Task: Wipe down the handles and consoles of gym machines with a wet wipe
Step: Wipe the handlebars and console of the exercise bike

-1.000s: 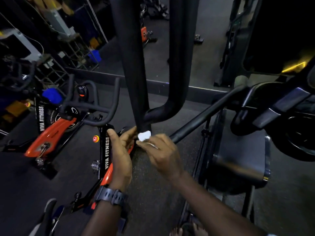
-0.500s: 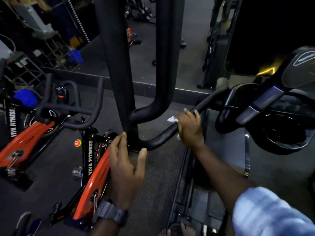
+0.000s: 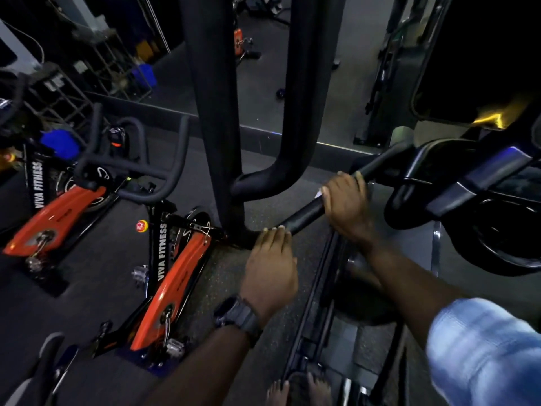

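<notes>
Wiping a sloping machine handle, seen from the head camera. Nearest the viewer, bare toes [image 3: 295, 389] stand on the dark speckled floor [image 3: 222, 276], and a blue sleeve [image 3: 486, 347] covers the right upper arm. The left hand [image 3: 270, 266], with a dark watch [image 3: 238, 316] at the wrist, lies on the lower end of the black handle bar [image 3: 304, 213]; its fingers [image 3: 273, 234] are extended, close together and draped over the tube, apparently steadying it rather than gripping. Higher along the same bar, the right hand [image 3: 347, 200] has its fingers curled round the tube and clamped over the wet wipe [image 3: 318, 194], of which only a small white corner shows at the lower edge of the fist. To do this step well, the wipe should probably stay wrapped fully round the tube and be drawn along its length with a slight twist, so that the underside is cleaned too; the bare stretch between the two hands still calls for a pass. The bar looks smooth and matt, so the wipe is likely to slide easily. Beyond the hands rise two thick black uprights [image 3: 213, 98], joined by a curved tube. To the left stand orange-and-black spin bikes [image 3: 178, 276] marked VIVA FITNESS; to the right, a dark machine housing [image 3: 474, 183]. Farther off lie a dim floor, metal racks [image 3: 96, 68] and a blue bin [image 3: 143, 76].
</notes>
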The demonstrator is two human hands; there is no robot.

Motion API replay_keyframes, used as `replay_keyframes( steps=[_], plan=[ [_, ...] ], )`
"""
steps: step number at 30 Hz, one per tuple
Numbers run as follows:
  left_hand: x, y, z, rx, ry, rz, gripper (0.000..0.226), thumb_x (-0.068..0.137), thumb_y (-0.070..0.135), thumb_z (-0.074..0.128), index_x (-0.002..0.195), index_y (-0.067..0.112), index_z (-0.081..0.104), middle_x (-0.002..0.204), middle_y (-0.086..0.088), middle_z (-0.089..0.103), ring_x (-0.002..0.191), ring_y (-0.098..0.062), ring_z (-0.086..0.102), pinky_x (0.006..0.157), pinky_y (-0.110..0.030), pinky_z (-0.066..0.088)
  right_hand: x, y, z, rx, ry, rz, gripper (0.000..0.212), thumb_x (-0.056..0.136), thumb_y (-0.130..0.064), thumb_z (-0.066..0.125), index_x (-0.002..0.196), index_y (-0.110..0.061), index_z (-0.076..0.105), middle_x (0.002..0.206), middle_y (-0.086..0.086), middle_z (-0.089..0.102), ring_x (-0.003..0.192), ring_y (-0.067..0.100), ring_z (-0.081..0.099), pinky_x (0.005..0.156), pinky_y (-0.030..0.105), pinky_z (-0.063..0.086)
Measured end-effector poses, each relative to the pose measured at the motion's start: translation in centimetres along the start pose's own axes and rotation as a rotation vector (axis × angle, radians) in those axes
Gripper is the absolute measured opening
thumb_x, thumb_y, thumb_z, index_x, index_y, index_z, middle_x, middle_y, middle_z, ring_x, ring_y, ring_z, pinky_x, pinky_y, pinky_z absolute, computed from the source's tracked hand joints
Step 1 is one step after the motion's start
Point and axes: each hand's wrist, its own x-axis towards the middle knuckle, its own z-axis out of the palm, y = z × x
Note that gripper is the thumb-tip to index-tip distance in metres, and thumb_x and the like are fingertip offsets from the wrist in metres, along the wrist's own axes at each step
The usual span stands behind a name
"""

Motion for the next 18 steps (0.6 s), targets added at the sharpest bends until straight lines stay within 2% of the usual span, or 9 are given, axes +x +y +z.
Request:
replay_keyframes(
  steps=[2, 4, 5, 7, 10, 12, 15, 17, 18],
  plan=[
    [2.3, 0.9, -0.7, -0.105, -0.018, -0.060, 0.045, 0.081, 0.020, 0.046, 0.114, -0.003, 0.067, 0.112, -0.022, 0.070, 0.100, -0.035, 0.068, 0.092, -0.042, 0.056, -1.3, -3.0, 1.3, 0.146, 0.045, -0.183, 0.028, 0.102, -0.024, 0.042, 0.093, -0.012, 0.066, 0.096, 0.010, 0.064, 0.103, 0.031, 0.059, 0.111, 0.054, 0.029],
    [4.4, 1.0, -1.1, -0.184, -0.012, -0.104, 0.038, 0.078, 0.018, 0.037, 0.095, 0.000, 0.066, 0.088, -0.019, 0.068, 0.077, -0.038, 0.067, 0.070, -0.040, 0.057, -2.7, -3.5, 1.5, 0.257, -0.024, -0.418, 0.028, 0.101, -0.025, 0.044, 0.103, -0.012, 0.068, 0.104, 0.008, 0.065, 0.105, 0.027, 0.058, 0.112, 0.047, 0.029],
    [5.3, 1.0, -1.2, -0.215, -0.023, -0.117, 0.036, 0.081, 0.018, 0.037, 0.095, 0.001, 0.066, 0.086, -0.019, 0.066, 0.075, -0.039, 0.066, 0.067, -0.042, 0.056, -2.4, -1.9, 1.6, 0.238, -0.026, -0.483, 0.028, 0.101, -0.027, 0.045, 0.105, -0.013, 0.069, 0.104, 0.006, 0.066, 0.105, 0.025, 0.059, 0.110, 0.045, 0.031],
    [7.1, 1.0, -1.4, -0.263, -0.099, -0.164, 0.032, 0.094, 0.020, 0.042, 0.112, 0.005, 0.062, 0.104, -0.017, 0.064, 0.092, -0.040, 0.064, 0.078, -0.046, 0.054, -0.3, 2.7, 2.3, 0.105, 0.070, -0.360, 0.026, 0.101, -0.026, 0.049, 0.093, -0.014, 0.071, 0.094, 0.006, 0.065, 0.096, 0.029, 0.062, 0.103, 0.045, 0.035],
    [9.7, 2.4, -0.8, -0.358, -0.082, -0.229, 0.033, 0.105, 0.028, 0.038, 0.120, 0.009, 0.059, 0.118, -0.017, 0.062, 0.104, -0.041, 0.060, 0.086, -0.045, 0.050, 2.4, 6.7, 1.8, 0.058, 0.178, 0.190, 0.040, 0.103, -0.034, 0.040, 0.095, -0.009, 0.069, 0.098, 0.009, 0.066, 0.107, 0.031, 0.060, 0.107, 0.049, 0.031],
    [10.6, 3.5, -0.7, -0.437, 0.009, -0.251, 0.045, 0.107, 0.035, 0.031, 0.115, 0.005, 0.063, 0.115, -0.022, 0.066, 0.106, -0.043, 0.060, 0.085, -0.042, 0.045, 1.5, 3.9, 2.5, 0.118, 0.182, 0.115, 0.038, 0.101, -0.036, 0.043, 0.096, -0.010, 0.070, 0.097, 0.009, 0.065, 0.109, 0.034, 0.059, 0.107, 0.049, 0.030],
    [10.8, 3.8, -0.7, -0.549, 0.180, -0.304, 0.070, 0.097, 0.050, 0.017, 0.107, 0.002, 0.067, 0.106, -0.024, 0.070, 0.101, -0.043, 0.062, 0.084, -0.039, 0.044, -2.4, 1.3, 3.1, 0.255, 0.069, -0.314, 0.046, 0.100, -0.039, 0.042, 0.114, -0.004, 0.069, 0.114, 0.014, 0.065, 0.121, 0.034, 0.056, 0.112, 0.049, 0.030],
    [10.6, 3.6, -0.6, -0.557, 0.188, -0.294, 0.073, 0.092, 0.053, 0.017, 0.103, 0.003, 0.069, 0.100, -0.019, 0.072, 0.095, -0.039, 0.065, 0.077, -0.033, 0.040, -0.6, 4.4, 3.5, 0.224, 0.168, -0.312, 0.050, 0.101, -0.042, 0.037, 0.109, -0.007, 0.072, 0.111, 0.012, 0.067, 0.119, 0.029, 0.058, 0.114, 0.048, 0.030],
    [10.5, 3.6, -0.6, -0.530, 0.184, -0.265, 0.072, 0.092, 0.053, 0.018, 0.099, 0.003, 0.070, 0.098, -0.019, 0.072, 0.093, -0.038, 0.065, 0.074, -0.034, 0.038, 0.9, 6.2, 3.8, 0.236, 0.250, -0.164, 0.048, 0.102, -0.040, 0.038, 0.100, -0.007, 0.073, 0.103, 0.013, 0.068, 0.113, 0.028, 0.059, 0.115, 0.043, 0.028]
  ],
)
